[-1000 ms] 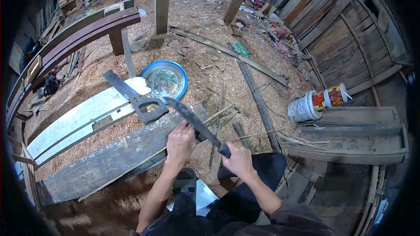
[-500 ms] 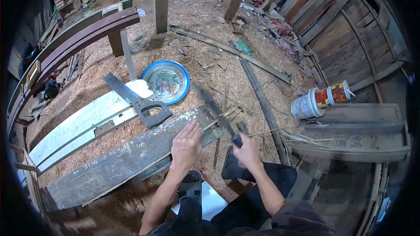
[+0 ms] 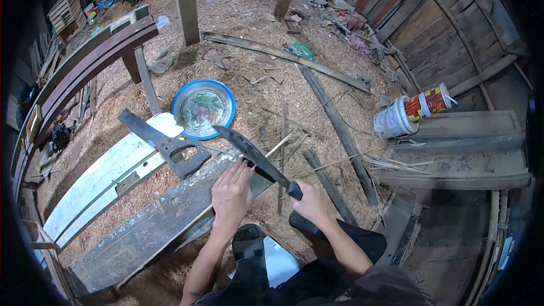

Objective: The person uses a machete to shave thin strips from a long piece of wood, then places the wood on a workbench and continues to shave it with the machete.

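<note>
My right hand (image 3: pixel 311 202) is closed around the dark handle of a machete (image 3: pixel 249 152). The long blade points up and left, just past the fingertips of my left hand (image 3: pixel 232 190). That hand lies with its fingers together, pressing a thin wooden stick (image 3: pixel 195 219) against a worn grey board (image 3: pixel 139 234). Beyond the blade, the stick's pale end (image 3: pixel 281 143) sticks out to the upper right. A hand saw (image 3: pixel 170 144) rests on a white-painted board (image 3: pixel 96 184) to the left. What the left fingertips grip underneath is partly hidden.
A blue-rimmed basin (image 3: pixel 202 109) sits on the shavings behind the boards. Dark planks (image 3: pixel 340 130) lie to the right, near stacked buckets (image 3: pixel 405 114) and a wooden trough (image 3: pixel 459 180). A post (image 3: pixel 186 5) stands at the back. My sandalled foot (image 3: pixel 248 242) is below.
The machete has swung from a blurred, steeper position to a flatter slant, its tip now further left and close to my left fingertips. The camera view has shifted slightly.
</note>
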Motion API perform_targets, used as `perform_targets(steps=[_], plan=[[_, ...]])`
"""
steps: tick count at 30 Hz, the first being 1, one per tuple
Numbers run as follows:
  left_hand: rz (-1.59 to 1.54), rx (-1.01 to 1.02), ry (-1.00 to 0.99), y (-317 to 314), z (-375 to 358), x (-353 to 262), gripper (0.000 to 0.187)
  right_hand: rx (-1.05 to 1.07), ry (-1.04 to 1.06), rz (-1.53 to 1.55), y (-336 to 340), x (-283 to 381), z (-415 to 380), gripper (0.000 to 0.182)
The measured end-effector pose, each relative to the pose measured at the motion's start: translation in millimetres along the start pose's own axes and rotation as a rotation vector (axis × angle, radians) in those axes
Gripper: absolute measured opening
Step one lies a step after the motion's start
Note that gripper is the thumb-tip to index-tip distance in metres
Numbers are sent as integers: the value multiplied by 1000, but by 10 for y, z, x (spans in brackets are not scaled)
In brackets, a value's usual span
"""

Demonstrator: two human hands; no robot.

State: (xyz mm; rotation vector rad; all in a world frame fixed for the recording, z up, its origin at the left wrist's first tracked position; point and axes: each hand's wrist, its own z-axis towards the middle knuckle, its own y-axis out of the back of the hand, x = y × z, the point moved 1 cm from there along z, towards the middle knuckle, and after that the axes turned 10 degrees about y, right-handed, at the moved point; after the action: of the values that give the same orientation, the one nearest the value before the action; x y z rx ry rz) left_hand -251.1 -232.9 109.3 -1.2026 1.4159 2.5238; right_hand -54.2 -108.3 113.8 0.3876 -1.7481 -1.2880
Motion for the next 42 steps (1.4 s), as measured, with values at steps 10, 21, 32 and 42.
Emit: perform_targets(steps=[10,21,32,42], plan=[[-19,-63,-29,-74,-72,36,24,68,-118,62,292,-32,128,22],[4,-83,-46,-93,-42,50,25,27,-120,-15,257,-30,79,21],[2,-44,-51,-1,-41,11,26,-59,-141,-46,226,-320,-19,20],[-30,0,-20,-10,-12,32,31,41,-116,39,249,-8,39,29]])
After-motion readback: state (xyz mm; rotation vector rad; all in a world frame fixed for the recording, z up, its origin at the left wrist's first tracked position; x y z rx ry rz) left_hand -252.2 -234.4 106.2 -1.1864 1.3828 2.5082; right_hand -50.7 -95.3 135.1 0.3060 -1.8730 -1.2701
